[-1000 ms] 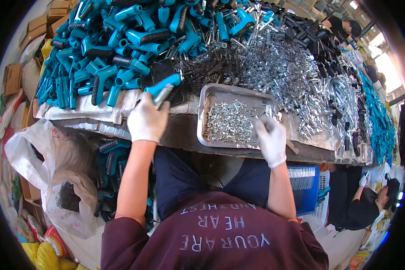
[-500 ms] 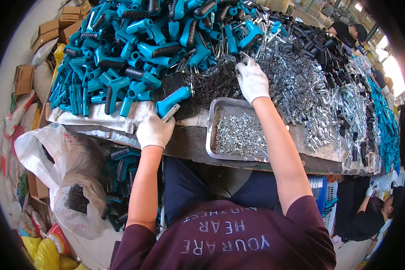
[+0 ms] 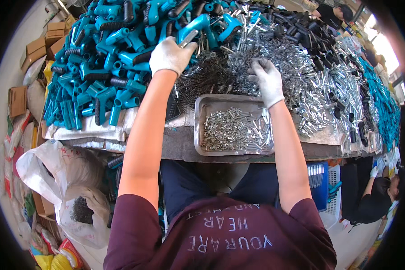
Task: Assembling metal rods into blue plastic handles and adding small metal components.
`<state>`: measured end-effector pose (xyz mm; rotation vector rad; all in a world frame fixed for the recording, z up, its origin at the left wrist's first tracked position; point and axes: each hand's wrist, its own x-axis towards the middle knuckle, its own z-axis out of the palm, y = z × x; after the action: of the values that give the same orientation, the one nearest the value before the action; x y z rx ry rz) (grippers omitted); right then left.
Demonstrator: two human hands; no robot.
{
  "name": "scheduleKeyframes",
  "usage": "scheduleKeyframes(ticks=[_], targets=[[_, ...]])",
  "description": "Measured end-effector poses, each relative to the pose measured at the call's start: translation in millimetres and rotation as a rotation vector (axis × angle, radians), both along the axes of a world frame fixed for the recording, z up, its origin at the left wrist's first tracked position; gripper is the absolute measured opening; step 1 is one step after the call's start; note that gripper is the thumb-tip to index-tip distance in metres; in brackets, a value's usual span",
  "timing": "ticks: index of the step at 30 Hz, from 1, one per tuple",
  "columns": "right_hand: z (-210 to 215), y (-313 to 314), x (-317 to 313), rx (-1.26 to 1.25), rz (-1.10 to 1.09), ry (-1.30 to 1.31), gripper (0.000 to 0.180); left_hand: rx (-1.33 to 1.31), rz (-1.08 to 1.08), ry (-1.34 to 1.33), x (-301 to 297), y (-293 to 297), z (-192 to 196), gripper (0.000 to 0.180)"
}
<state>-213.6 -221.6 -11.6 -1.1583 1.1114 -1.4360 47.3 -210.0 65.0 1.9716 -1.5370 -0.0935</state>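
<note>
My left hand (image 3: 172, 56), in a white glove, reaches over the heap and is closed around a teal pistol-shaped handle (image 3: 196, 26). A short silver metal piece (image 3: 188, 38) sticks out beside the thumb. My right hand (image 3: 266, 82), gloved too, hovers at the edge of the loose spring pile (image 3: 244, 74). Its fingers are half bent and apart, with nothing visible between them. Just below that wrist lies a metal tray (image 3: 198, 130) holding many small silver parts (image 3: 229, 130).
Teal and black handles (image 3: 104, 74) are heaped at the left. Metal rods (image 3: 321, 105) and black grips (image 3: 308, 33) spread across the right. White sacks (image 3: 72, 171) and cardboard boxes (image 3: 18, 101) stand left of the bench. Another person (image 3: 369, 198) sits at the lower right.
My left hand has moved forward and right over the heap with the teal handle. My right hand has drawn slightly back to the right, and its fingers have loosened from a pinch.
</note>
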Motion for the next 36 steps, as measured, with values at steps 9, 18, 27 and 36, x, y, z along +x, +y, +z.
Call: scheduleKeyframes(ticks=[9, 18, 27, 36], targets=[[11, 26, -46, 0.062, -0.082, 0.140, 0.038, 0.287, -0.347, 0.668, -53, 78, -44, 0.050], [0, 49, -5, 0.292, 0.385, -0.605, 0.013, 0.235, -0.363, 1.132, -125, 59, -64, 0.036], [-12, 57, -24, 0.045, 0.313, -0.528, 0.022, 0.258, -0.384, 1.322, -146, 36, -86, 0.034], [-9, 48, -20, 0.088, 0.089, -0.154, 0.024, 0.044, -0.298, 1.101, -144, 35, -80, 0.027]])
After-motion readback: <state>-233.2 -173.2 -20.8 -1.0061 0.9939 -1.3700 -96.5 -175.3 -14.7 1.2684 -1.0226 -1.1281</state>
